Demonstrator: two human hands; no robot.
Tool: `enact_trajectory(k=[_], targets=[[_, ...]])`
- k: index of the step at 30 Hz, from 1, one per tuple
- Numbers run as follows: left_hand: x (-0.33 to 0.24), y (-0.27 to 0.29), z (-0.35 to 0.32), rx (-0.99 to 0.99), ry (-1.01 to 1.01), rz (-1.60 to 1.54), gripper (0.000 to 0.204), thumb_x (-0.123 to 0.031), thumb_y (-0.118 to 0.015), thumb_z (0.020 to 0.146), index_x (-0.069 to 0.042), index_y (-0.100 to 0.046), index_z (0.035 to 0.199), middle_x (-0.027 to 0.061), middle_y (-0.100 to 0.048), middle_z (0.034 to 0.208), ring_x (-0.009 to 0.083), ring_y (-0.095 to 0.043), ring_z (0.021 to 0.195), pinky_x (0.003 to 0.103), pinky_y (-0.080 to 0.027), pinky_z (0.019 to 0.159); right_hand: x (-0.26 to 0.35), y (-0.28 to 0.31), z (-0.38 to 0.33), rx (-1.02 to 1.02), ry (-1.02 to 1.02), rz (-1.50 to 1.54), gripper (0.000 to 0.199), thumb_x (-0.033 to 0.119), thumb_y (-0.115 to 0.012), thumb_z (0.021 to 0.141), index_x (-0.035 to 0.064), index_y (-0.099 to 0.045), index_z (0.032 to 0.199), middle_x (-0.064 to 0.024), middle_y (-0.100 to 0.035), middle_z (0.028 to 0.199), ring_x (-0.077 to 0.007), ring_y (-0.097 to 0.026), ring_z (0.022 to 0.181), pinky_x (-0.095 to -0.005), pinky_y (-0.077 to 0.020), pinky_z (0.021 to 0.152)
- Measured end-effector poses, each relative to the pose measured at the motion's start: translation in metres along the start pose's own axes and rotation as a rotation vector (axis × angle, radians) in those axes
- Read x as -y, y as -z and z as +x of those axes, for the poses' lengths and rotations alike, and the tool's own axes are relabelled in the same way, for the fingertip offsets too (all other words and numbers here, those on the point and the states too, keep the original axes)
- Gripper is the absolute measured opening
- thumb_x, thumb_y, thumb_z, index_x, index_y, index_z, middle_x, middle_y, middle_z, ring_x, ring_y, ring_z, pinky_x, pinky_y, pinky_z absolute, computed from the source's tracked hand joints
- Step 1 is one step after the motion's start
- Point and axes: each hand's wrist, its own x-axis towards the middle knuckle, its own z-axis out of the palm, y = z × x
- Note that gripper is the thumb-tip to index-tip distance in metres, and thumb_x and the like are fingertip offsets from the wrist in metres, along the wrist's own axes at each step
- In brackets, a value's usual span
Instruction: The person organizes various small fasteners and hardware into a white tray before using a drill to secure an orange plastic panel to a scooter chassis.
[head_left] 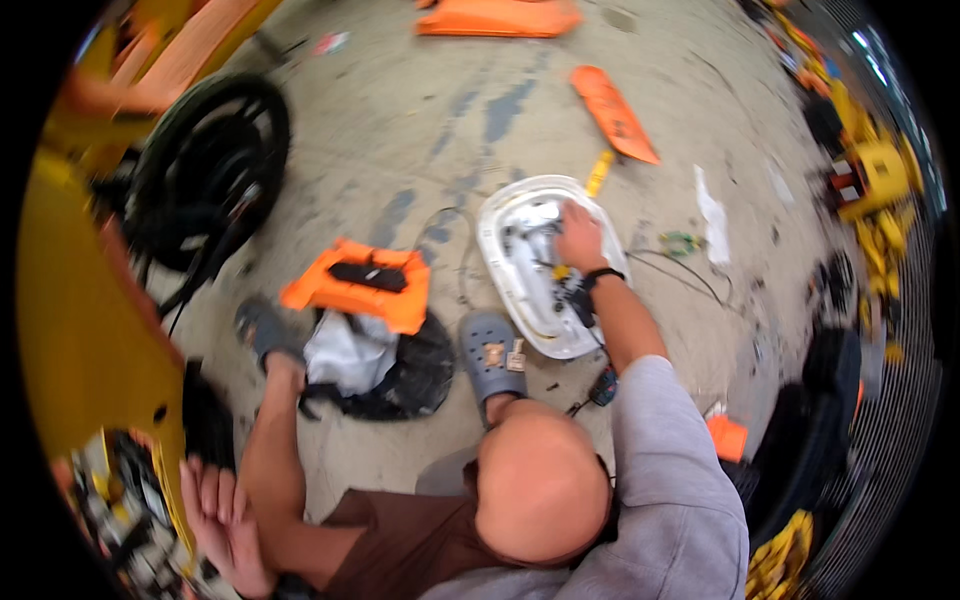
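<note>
Our right hand (578,238) reaches over the right rim of the white tray (510,282), fingers bent down among the parts inside; blur hides whether they grip any. The tray lies on the floor (390,140) ahead of us, its lower left edge just beside our grey clog (490,352). A yellow strip (600,172) and an orange panel (614,113) crowd its upper right corner, while floor stretches widely between its upper left edge and the black wheel (268,140). Our left hand (228,525), loosely open and unladen with fingers half curled, hovers near the yellow bin (172,498), well apart from the tray.
</note>
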Motion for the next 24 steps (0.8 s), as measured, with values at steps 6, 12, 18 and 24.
enact_trajectory(k=[6, 12, 18, 24], targets=[[0.025, -0.042, 0.008, 0.274, 0.135, 0.019, 0.021, -0.020, -0.050, 0.101, -0.007, -0.055, 0.085, -0.0061, -0.038, 0.063, 0.0050, -0.036, 0.055, 0.022, -0.032, 0.052, -0.026, 0.007, -0.047, 0.136, -0.073, -0.008, 0.057, 0.020, -0.063, 0.077, 0.0042, -0.050, 0.131, -0.0173, -0.054, 0.131, -0.0361, -0.051, 0.121, -0.0471, -0.0427, 0.100], [0.048, -0.079, 0.008, 0.328, -0.033, -0.075, 0.014, -0.009, -0.053, 0.091, 0.003, -0.060, 0.096, 0.0046, -0.058, 0.071, 0.0108, -0.053, 0.059, 0.025, -0.044, 0.053, -0.119, 0.038, 0.015, 0.347, 0.012, 0.046, 0.039, 0.023, -0.061, 0.080, -0.0059, -0.065, 0.106, -0.0265, -0.067, 0.100, -0.0372, -0.066, 0.093, -0.0440, -0.0514, 0.082], [0.154, -0.153, 0.092, 0.133, -0.217, -0.523, 0.021, 0.003, -0.041, 0.086, 0.003, -0.060, 0.096, 0.0081, -0.056, 0.074, 0.0173, -0.060, 0.062, 0.033, -0.050, 0.052, 0.053, 0.170, 0.076, 0.367, 0.379, 0.478, 0.031, 0.011, -0.053, 0.094, -0.0044, -0.059, 0.120, -0.0139, -0.068, 0.098, -0.0185, -0.063, 0.090, -0.0326, -0.0505, 0.081], [0.220, -0.198, 0.107, -0.164, -0.317, -0.238, 0.017, 0.000, -0.044, 0.088, 0.002, -0.060, 0.093, 0.0114, -0.061, 0.075, 0.0205, -0.063, 0.071, 0.035, -0.051, 0.061, 0.206, 0.287, 0.076, 0.104, 0.600, 0.649, 0.031, 0.018, -0.047, 0.101, -0.0004, -0.059, 0.123, -0.0076, -0.065, 0.092, -0.0105, -0.062, 0.079, -0.0236, -0.0502, 0.070]])
